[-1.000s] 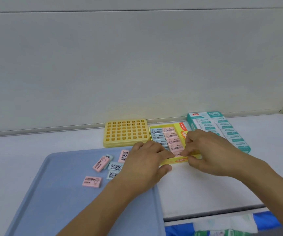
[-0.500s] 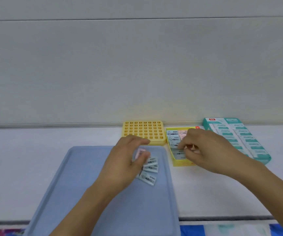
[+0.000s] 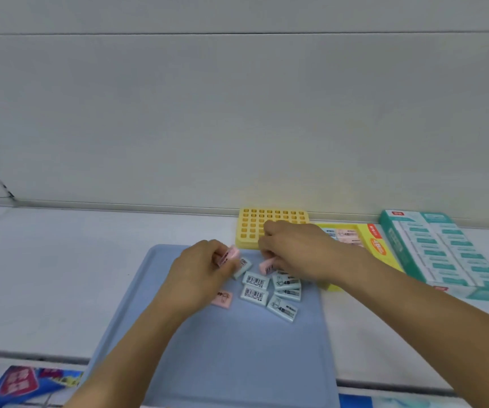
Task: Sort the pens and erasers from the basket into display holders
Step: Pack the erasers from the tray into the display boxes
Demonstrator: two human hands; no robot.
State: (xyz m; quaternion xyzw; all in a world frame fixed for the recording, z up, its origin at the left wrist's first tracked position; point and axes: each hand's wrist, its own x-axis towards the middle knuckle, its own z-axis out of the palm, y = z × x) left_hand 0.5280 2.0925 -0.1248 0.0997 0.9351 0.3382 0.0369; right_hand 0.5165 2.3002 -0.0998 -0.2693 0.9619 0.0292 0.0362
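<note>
Several small erasers, pale blue (image 3: 255, 294) and pink, lie in a loose heap on the far part of the blue tray (image 3: 237, 357). My left hand (image 3: 202, 266) grips a pink eraser (image 3: 228, 256) above the heap. My right hand (image 3: 294, 250) pinches another pink eraser (image 3: 267, 265) just right of it. One pink eraser (image 3: 222, 298) lies flat beside my left wrist. Behind the hands stands the yellow grid holder (image 3: 252, 223) with empty holes. The yellow eraser box (image 3: 377, 245) sits to the right, partly hidden by my right forearm.
A teal box of white erasers (image 3: 443, 254) lies at the far right of the white shelf (image 3: 45, 275). A grey wall (image 3: 237, 113) closes the back. Colourful packets (image 3: 19, 381) show below the shelf's front edge at the lower left.
My right hand has left the yellow eraser box and come left over the tray onto a pink eraser. My left hand has lifted a pink eraser from the heap. The camera has shifted.
</note>
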